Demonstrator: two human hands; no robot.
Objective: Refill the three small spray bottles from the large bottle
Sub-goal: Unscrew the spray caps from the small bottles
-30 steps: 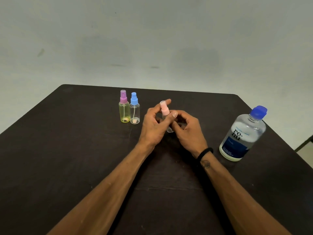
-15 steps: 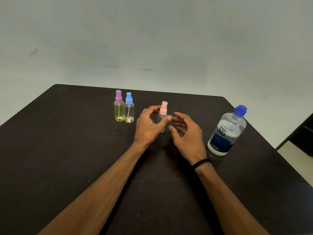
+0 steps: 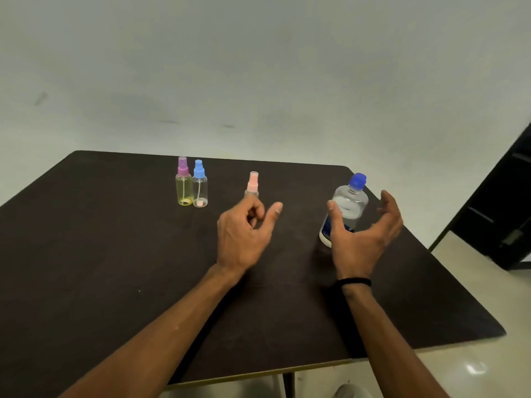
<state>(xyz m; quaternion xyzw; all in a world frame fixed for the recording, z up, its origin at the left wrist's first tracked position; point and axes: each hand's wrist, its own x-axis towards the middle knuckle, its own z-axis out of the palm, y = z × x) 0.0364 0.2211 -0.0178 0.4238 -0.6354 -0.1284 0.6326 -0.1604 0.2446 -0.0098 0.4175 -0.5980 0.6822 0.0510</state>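
Standing capped, large bottle (image 3: 346,209) roughly half full, right hand (image 3: 363,234) spread beside it, left hand (image 3: 244,234) loose, empty.

Three small spray bottles (image 3: 200,187) upright, capped; large bottle (image 3: 346,209) upright, right, blue-capped.

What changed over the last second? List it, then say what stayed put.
Both hands let go of the pink-capped spray bottle, which now stands alone on the table. The left hand drew back from it, loosely curled. The right hand swung right, fingers spread open around the large bottle, not yet gripping. The purple-capped bottle and blue-capped bottle stayed side by side, caps on.
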